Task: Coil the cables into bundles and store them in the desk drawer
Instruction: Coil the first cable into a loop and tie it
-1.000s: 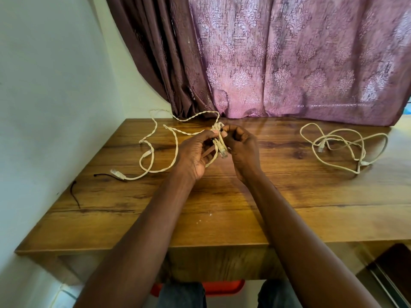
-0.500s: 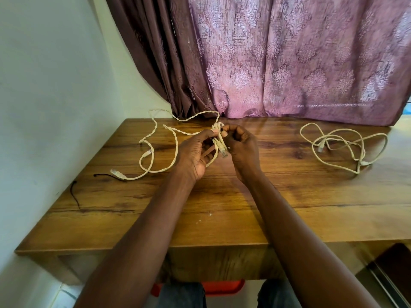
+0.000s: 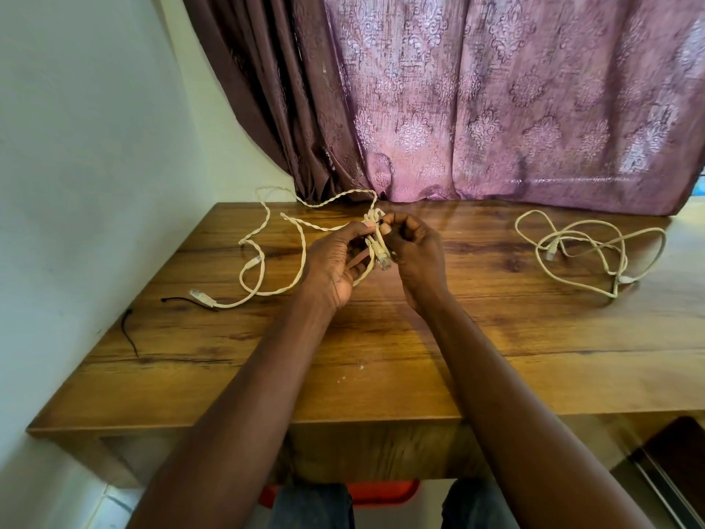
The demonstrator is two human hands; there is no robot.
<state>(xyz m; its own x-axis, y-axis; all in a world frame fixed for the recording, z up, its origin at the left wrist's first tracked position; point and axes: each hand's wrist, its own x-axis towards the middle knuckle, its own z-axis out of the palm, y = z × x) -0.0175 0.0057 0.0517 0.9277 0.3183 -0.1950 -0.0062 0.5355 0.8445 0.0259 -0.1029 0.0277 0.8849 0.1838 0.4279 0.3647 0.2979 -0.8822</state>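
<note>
A cream twisted network cable (image 3: 267,227) sprawls in loops over the left part of the wooden desk (image 3: 381,357). My left hand (image 3: 335,261) and my right hand (image 3: 416,253) meet above the desk's middle, both pinching a knotted part of that cable, with one plug (image 3: 382,259) hanging between them. Another plug end (image 3: 201,296) lies at the far left. A second cream cable (image 3: 587,250) rests loosely coiled on the right of the desk, untouched. The drawer front (image 3: 374,448) below the desk edge is closed.
Two thin black ties (image 3: 129,332) lie near the desk's left edge by the white wall (image 3: 76,185). A purple patterned curtain (image 3: 496,101) hangs behind the desk. A red stool (image 3: 381,492) shows under the desk between my knees.
</note>
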